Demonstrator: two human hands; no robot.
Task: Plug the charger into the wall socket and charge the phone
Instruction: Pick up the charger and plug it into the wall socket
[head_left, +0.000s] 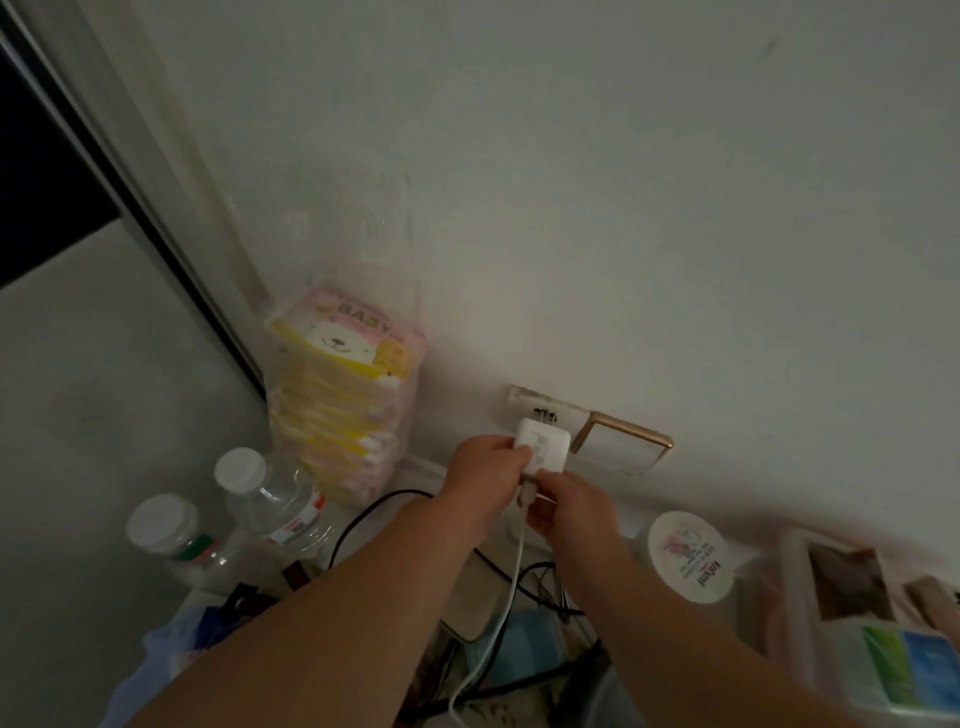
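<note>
Forearms are being stretched up from the bottom of the frame toward the wall, filling the near view. Beyond them, the cluttered tabletop (470, 603) is being used as a shelf below the outlets, with the stacked baby-wipe pack (345, 395), two capped bottles (270, 499) and a round tub (688, 556) left near the wall.

Now the action: the left hand (485, 475) is being closed round the left side of the white charger (543, 448), fingers wrapped on its edge. The right hand (569, 506) is being pinched shut on the plug end of the white cable (498, 613), right where it enters the charger's lower face, probably to steady that joint while the block is pushed home.

The charger is being held just beside the wall socket (545, 408), its metal prongs pointed up and away into the plate, partly seated it seems. Its long axis is being kept in line with the prongs, the cable trailing straight back toward the camera. A gold-framed switch (623, 441) is sitting just right. No phone can be made out.
</note>
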